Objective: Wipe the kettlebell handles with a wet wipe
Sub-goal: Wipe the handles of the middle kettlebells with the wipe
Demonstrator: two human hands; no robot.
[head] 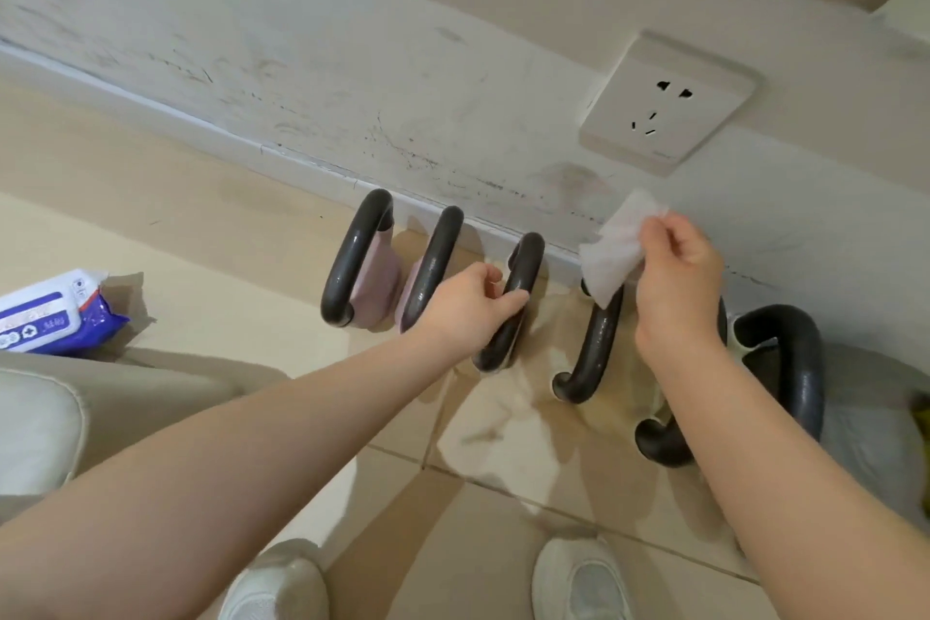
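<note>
A row of dark looped kettlebell handles (pixel 433 267) stands on the beige tiled floor (pixel 503 544) along the scuffed white wall (pixel 352 66), each loop's long axis running from wall toward the feet. The left hand (pixel 465 310) curls closed round the third handle (pixel 513 302), likely steadying it. The right hand (pixel 677 287) pinches a crumpled white wet wipe (pixel 611 252) over the fourth handle (pixel 594 347), seemingly poised to rub it.
</note>
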